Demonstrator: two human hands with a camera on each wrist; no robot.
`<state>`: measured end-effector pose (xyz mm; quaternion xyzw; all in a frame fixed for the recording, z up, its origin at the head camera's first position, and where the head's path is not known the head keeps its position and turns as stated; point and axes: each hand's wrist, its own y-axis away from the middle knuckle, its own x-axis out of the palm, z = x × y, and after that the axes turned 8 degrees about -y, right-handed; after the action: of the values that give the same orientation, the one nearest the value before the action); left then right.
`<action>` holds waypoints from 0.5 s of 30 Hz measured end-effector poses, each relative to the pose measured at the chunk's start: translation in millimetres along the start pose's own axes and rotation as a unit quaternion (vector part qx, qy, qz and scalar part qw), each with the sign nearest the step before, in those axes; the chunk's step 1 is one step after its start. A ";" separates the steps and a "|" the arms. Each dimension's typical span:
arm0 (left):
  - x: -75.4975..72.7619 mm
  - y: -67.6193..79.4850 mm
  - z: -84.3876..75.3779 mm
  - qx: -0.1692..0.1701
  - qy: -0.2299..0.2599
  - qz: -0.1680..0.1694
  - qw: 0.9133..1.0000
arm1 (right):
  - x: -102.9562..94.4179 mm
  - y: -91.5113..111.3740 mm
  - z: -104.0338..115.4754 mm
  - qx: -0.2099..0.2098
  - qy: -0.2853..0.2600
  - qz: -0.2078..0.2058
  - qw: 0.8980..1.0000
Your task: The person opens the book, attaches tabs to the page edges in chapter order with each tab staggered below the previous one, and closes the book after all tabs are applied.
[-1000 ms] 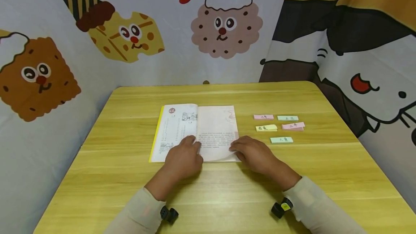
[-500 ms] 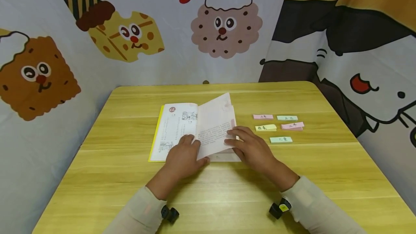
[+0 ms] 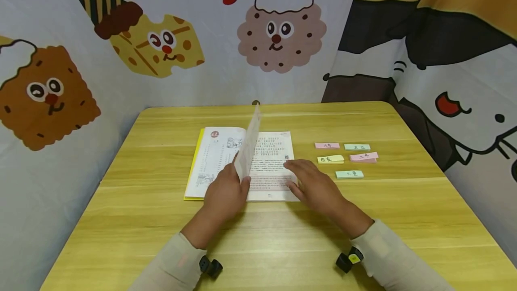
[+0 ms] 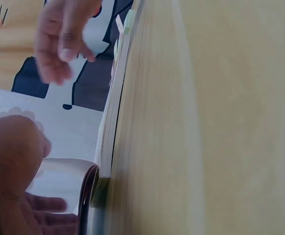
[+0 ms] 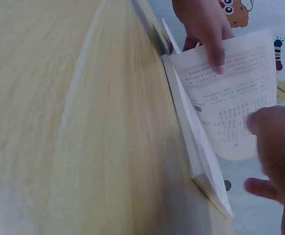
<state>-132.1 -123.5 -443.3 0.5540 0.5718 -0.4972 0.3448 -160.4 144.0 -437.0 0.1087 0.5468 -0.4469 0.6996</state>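
An open book point(image 3: 272, 183) with a yellow cover edge lies on the table in the head view. One page point(image 3: 250, 143) stands nearly upright near its middle. My left hand point(image 3: 226, 192) holds this page low down, thumb on the right face and fingers on the left. The right wrist view shows the left thumb point(image 5: 215, 58) against the printed page point(image 5: 235, 98). Just over the right-hand side of the book is my right hand point(image 3: 317, 187), fingers loosely extended and holding nothing. In the left wrist view the right hand point(image 4: 66, 39) appears apart from the book's pages.
Several folded paper slips in pink, green and yellow, such as the yellow slip point(image 3: 330, 159), lie right of the book with handwriting on them. The wooden table point(image 3: 266, 246) meets a cartoon-printed curtain point(image 3: 218, 89) at its back edge.
The right hand has lifted a page from the right and turned it leftward. Now the page stands upright in the left hand, and the right hand has let go of it.
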 end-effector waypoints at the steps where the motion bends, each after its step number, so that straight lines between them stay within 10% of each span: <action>1: -0.7 0.3 0.4 -0.003 0.006 -0.013 1.000 | 1.5 0.6 -0.8 0.002 0.001 0.019 1.000; 15: -3.6 -0.6 6.3 -0.009 -0.009 -0.090 0.996 | 9.4 5.5 -6.0 0.004 -0.017 0.109 0.994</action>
<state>-133.1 -130.5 -441.5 0.4925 0.6205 -0.5263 0.3089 -160.3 146.2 -449.2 0.1623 0.5179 -0.3720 0.7530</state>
